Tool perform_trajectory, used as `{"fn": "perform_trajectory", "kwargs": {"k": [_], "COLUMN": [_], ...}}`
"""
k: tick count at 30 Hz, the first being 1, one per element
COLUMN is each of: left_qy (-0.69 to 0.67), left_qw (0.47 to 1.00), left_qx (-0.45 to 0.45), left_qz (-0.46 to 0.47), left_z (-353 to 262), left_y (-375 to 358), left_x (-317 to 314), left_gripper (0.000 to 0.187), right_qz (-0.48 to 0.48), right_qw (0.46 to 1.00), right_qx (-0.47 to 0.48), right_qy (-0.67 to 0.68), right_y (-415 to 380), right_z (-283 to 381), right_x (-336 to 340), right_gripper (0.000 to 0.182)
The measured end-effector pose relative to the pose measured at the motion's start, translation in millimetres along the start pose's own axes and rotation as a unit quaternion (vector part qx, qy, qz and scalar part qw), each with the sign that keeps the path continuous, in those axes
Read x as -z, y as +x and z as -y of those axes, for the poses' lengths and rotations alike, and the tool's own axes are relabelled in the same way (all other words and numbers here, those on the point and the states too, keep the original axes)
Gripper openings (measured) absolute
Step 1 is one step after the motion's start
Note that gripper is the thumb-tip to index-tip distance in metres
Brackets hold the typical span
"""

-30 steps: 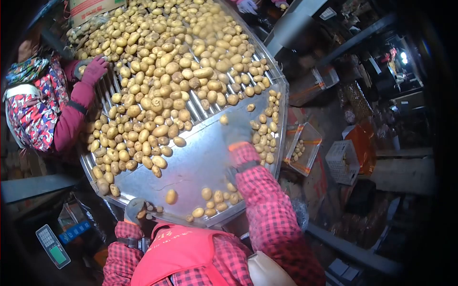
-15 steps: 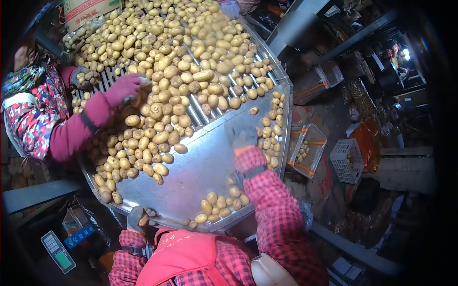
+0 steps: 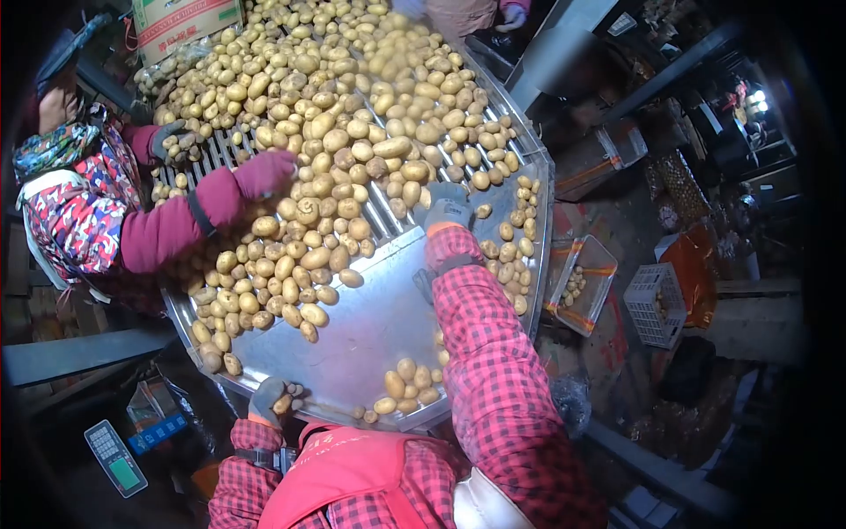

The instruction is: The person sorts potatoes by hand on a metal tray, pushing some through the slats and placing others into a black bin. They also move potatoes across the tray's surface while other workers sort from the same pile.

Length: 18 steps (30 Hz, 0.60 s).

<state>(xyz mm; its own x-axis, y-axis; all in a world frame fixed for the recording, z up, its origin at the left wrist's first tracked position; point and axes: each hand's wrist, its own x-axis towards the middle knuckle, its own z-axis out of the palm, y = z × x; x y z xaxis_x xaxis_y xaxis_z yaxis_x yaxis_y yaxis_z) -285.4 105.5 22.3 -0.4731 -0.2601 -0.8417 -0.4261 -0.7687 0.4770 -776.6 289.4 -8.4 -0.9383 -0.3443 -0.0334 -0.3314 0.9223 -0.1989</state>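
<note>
We are noting two grey-gloved hands at work over a metal surface (image 3: 370, 309) heaped with potatoes (image 3: 330, 167). The left hand (image 3: 273, 401) is resting at the near rim, its fingers curling around a small potato (image 3: 282, 405). The right hand (image 3: 445, 204) is lying farther out, back upward, where the metal rollers (image 3: 382, 220) are meeting the bare sheet. Its fingertips are not showing clearly, so we are not able to tell whether it is grasping anything.

We are recording the main heap as spreading to the left of the right hand and beyond it, its lower end coming near the left hand. A single potato (image 3: 483, 211) is sitting just right of the right hand; a strip of potatoes (image 3: 522, 238) is running along the rim farther right. A small cluster (image 3: 407, 388) is lying to the right of the left hand, beside the checked sleeve (image 3: 493, 344).

We are also seeing a co-worker's maroon sleeve (image 3: 163, 238) extending over the heap, beyond the left hand; the co-worker's pink glove (image 3: 267, 174) is standing among the potatoes, left of the right hand. A scale (image 3: 115, 458) is lying to the left of the left hand. A white crate (image 3: 654, 319) is standing well right of the right hand.
</note>
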Motion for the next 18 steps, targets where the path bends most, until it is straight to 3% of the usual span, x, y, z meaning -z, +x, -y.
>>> {"fn": "perform_trajectory", "kwargs": {"k": [1,2,3,4,6,7,9,10,11,13,16,17,18], "left_qy": [-0.049,-0.009,0.026,0.060,0.126,0.159,0.037,-0.117,-0.265,-0.230,-0.205,-0.223,-0.242], "left_qw": [0.992,0.997,0.990,0.979,0.961,0.947,0.972,0.981,0.959,0.965,0.952,0.945,0.938], "left_qx": [-0.029,-0.019,0.007,0.034,-0.042,-0.080,-0.057,0.005,0.066,0.028,0.022,0.008,-0.006], "left_qz": [0.110,0.079,0.135,0.191,0.243,0.266,0.224,0.153,0.078,0.121,0.229,0.239,0.249], "left_z": [-10,-7,-10,-15,-19,-20,-14,-7,-4,-6,-15,-13,-11], "left_y": [-14,-12,-10,-6,-14,-21,-17,-5,1,-2,-10,-16,-21], "left_x": [-20,-22,-25,-31,-61,-78,-94,-96,-96,-84,-57,-53,-49], "left_gripper": [0.022,0.021,0.022,0.023,0.033,0.038,0.047,0.050,0.053,0.057,0.062,0.062,0.062], "right_qz": [0.038,0.076,0.117,0.094,0.019,0.019,0.057,0.064,0.135,0.271,-0.031,0.091,0.055], "right_qw": [0.999,0.996,0.991,0.988,0.961,0.930,0.885,0.857,0.838,0.782,0.866,0.969,0.992], "right_qx": [-0.001,-0.001,-0.001,0.052,0.138,0.120,0.212,0.255,0.299,0.380,0.289,0.059,0.000], "right_qy": [0.023,0.046,0.067,0.113,0.237,0.347,0.411,0.443,0.435,0.413,0.408,0.222,0.114], "right_y": [3,6,6,-6,-67,-107,-168,-190,-192,-193,-123,-81,-55], "right_z": [1,1,4,9,36,57,87,99,101,102,81,76,57], "right_x": [2,2,4,1,15,28,51,74,89,107,19,13,6], "right_gripper": [0.039,0.036,0.034,0.030,0.022,0.019,0.028,0.033,0.037,0.047,0.076,0.081,0.082]}}
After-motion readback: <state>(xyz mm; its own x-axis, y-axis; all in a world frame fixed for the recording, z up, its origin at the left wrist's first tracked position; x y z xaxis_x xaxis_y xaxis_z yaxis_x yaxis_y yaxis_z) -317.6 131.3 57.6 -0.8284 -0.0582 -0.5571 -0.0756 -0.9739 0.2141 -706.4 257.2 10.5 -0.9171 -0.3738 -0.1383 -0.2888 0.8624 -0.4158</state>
